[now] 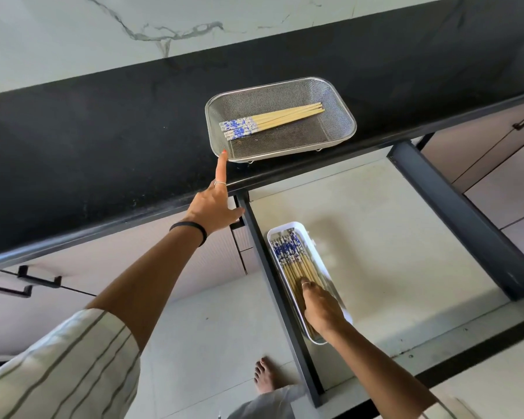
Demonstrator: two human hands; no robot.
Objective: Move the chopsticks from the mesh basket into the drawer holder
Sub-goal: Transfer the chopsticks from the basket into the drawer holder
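Observation:
A steel mesh basket (339, 128) stands on the black counter and holds several wooden chopsticks (273, 119) with blue-and-white ends. My left hand (215, 204) reaches up with one finger stretched out, its tip touching the basket's near left corner. Below, in the open drawer, a white holder (285, 228) is filled with several matching chopsticks (291, 258). My right hand (321, 309) lies inside the holder, fingers resting on the chopstick tips; whether it grips any is hidden.
The black counter (103, 140) runs across the view below a marble wall. The pulled-out drawer (390, 237) has dark side rails and a pale floor. Cabinet handles (22, 282) sit at the lower left. A bare foot (265, 376) stands on the floor tiles.

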